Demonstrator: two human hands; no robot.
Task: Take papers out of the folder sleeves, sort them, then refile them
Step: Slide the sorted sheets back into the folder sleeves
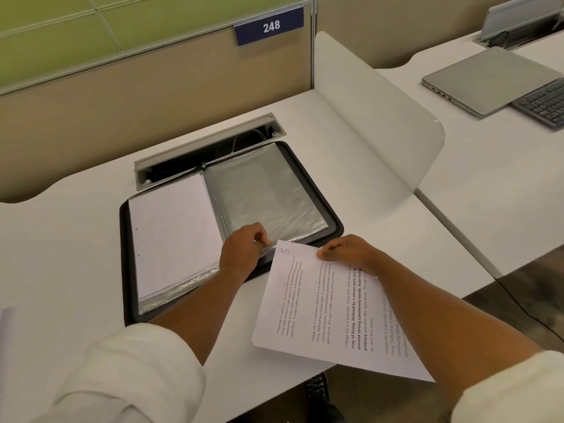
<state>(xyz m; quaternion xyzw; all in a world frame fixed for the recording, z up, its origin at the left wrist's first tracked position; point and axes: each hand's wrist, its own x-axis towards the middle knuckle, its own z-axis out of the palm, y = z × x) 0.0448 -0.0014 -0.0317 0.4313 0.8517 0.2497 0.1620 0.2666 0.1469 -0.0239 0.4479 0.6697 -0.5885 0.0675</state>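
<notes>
An open black folder (335,219) lies on the white desk. Its left side shows a sleeve with a blank white sheet (171,230) inside. Its right side is a stack of clear plastic sleeves (265,193). My left hand (244,251) pinches the near edge of the top right sleeve. My right hand (348,253) grips the top edge of a printed sheet (323,312) marked "5", held over the desk's front edge just right of the folder.
A cable slot (210,148) opens in the desk (70,239) behind the folder. A white divider (375,117) stands on the right. Beyond it lie a shut laptop (488,80) and a keyboard (543,105). More paper (7,334) shows at the left edge.
</notes>
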